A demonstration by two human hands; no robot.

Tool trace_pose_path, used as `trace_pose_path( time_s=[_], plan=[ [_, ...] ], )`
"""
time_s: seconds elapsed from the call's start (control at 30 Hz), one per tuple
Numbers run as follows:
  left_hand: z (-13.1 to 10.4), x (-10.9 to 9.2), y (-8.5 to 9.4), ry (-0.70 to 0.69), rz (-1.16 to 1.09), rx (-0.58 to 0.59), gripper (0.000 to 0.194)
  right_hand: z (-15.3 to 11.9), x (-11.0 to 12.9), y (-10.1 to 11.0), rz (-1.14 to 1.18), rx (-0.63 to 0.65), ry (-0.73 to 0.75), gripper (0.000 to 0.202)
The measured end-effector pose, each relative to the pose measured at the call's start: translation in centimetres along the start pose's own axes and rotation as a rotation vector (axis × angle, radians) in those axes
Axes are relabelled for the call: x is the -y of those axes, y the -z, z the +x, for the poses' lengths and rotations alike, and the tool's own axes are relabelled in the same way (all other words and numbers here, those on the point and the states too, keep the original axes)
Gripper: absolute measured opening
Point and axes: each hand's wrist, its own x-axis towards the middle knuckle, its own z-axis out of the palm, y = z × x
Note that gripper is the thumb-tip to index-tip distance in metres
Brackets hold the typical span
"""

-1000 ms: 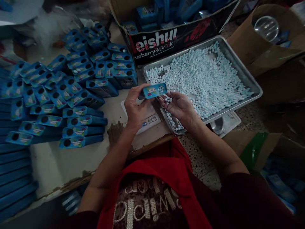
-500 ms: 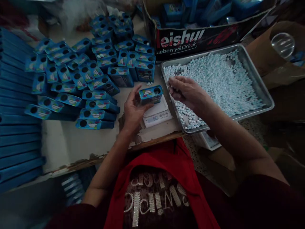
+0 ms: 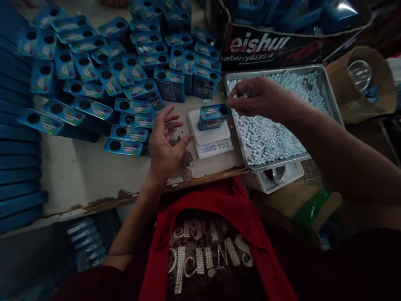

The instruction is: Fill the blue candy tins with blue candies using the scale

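Observation:
A blue candy tin (image 3: 212, 117) with a round hole in its top stands on a small white digital scale (image 3: 214, 144), whose display is lit. Left of the scale, my left hand (image 3: 167, 144) is open, fingers apart and clear of the tin. My right hand (image 3: 257, 96) is closed on small white candies (image 3: 240, 95) that show between its fingers, just right of the tin's hole. Under that hand lies a metal tray (image 3: 336, 98) spread with pale blue and white candies (image 3: 269, 140).
Several blue tins (image 3: 123, 146) with round holes crowd the table's left and back. A stack of blue tins (image 3: 20, 167) lines the left edge. Behind the tray stands a black printed carton (image 3: 250, 46); a brown paper bag (image 3: 380, 96) is at right. A few candies (image 3: 206, 101) lie behind the scale.
My left hand has let go of the tin and drawn left, leaving it on the scale. My right hand has come from the tray's candies to beside the tin's hole, holding candies.

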Motion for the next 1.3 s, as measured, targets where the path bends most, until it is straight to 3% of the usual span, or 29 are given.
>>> trace_pose_path(
  time_s=[0.17,0.37,0.9,1.03,1.13,1.3],
  plan=[
    [-0.6,0.6,0.1,0.025,-0.002,0.016,0.094,-0.2,0.6,-1.3,-0.250,-0.091,0.082,0.024],
    [-0.6,0.7,0.4,0.076,0.000,0.042,0.089,0.0,-0.8,-1.6,-0.192,-0.099,0.103,0.039],
    [-0.5,0.5,-0.8,0.103,-0.057,0.042,0.082,-0.4,-1.0,-1.6,-0.155,-0.122,0.146,0.031],
    [-0.5,0.2,-1.1,0.128,-0.061,0.051,0.083,-0.9,-0.7,-1.6,-0.039,-0.172,0.117,0.034],
    [-0.4,-0.5,-1.2,0.127,-0.032,0.055,0.077,-0.8,-1.3,-0.2,0.171,-0.234,0.082,0.033],
    [0.3,-2.8,-0.5,0.039,0.140,0.065,0.062,-0.9,-5.7,2.8,0.455,-0.369,-0.069,0.030]
  ],
)
